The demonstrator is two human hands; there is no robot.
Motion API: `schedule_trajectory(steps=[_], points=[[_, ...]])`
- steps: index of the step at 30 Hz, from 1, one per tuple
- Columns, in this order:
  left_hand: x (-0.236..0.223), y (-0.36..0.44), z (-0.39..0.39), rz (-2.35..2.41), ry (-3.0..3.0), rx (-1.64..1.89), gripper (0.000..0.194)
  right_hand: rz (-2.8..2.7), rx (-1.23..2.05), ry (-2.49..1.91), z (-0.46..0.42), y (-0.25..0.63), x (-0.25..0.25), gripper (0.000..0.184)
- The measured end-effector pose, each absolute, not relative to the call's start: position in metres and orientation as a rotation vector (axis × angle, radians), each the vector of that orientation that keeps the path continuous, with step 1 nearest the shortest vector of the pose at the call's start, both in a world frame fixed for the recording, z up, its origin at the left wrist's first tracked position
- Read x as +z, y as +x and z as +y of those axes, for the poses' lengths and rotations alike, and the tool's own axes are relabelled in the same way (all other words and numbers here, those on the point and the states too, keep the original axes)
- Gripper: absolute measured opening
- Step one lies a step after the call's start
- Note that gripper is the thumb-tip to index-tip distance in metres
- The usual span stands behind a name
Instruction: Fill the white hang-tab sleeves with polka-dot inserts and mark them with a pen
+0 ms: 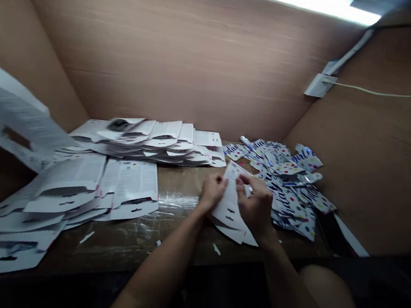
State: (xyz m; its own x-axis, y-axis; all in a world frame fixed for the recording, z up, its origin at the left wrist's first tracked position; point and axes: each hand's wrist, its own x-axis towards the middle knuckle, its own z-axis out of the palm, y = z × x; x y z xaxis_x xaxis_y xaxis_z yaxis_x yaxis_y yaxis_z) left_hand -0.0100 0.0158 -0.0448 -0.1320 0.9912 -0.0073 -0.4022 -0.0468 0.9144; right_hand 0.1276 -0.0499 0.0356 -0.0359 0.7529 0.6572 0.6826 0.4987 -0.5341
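Between my hands is a white printed card envelope (230, 203) with a hang slot, tilted over the table's front part. My left hand (213, 191) pinches its left edge near the top. My right hand (255, 201) is closed at its upper right edge, thumb pressed on the face; whether something small is also in those fingers I cannot tell. Below it, more white flaps (234, 233) show, partly covered. Just to the right lies a heap of polka-dotted foil pieces with blue lettering (289, 199).
Stacked white envelopes (168, 138) line the back, and overlapping ones (65, 193) spread across the left. A paper strip (12, 104) rises at far left. Brown board walls (201, 50) enclose the table (176, 185). A dark flat object (333, 231) lies at right; paper scraps (216, 249) lie near the front edge.
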Motion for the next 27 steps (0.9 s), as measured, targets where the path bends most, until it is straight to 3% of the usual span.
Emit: schedule_trajectory(steps=[3, 6, 9, 10, 14, 17, 21, 25, 27], points=[[-0.048, -0.003, 0.029, 0.936, 0.735, 1.564, 0.025, -1.406, 0.290, -1.477, -0.057, 0.178, 0.003, 0.040], [-0.046, 0.004, 0.029, 0.865, 0.637, 1.585, 0.029, -1.197, 1.006, -1.349, -0.069, 0.188, -0.009, 0.054], [-0.036, 0.007, 0.017, 0.768, 0.580, 1.479, 0.027, -0.942, 1.435, -1.106, -0.079, 0.180, -0.004, 0.051], [-0.032, 0.006, 0.011, 0.684, 0.550, 1.387, 0.034, -0.877, 1.505, -1.074, -0.081, 0.178, -0.001, 0.047], [-0.017, 0.000, -0.011, 0.226, 0.434, 0.937, 0.088, -0.801, 1.678, -1.083, -0.090, 0.168, 0.003, 0.041], [-0.013, -0.003, -0.018, 0.085, 0.437, 0.820, 0.106, -0.961, 1.498, -1.254, -0.097, 0.159, -0.005, 0.052], [-0.015, -0.004, -0.014, 0.051, 0.426, 0.883, 0.107, -1.350, 1.181, -1.404, -0.097, 0.168, -0.010, 0.068], [-0.022, -0.004, -0.001, 0.096, 0.399, 1.000, 0.100, -1.657, 0.412, -1.526, -0.074, 0.235, -0.006, 0.049], [-0.027, -0.004, 0.005, 0.119, 0.380, 1.037, 0.097, -1.775, 0.091, -1.648, -0.058, 0.277, -0.009, 0.064]])
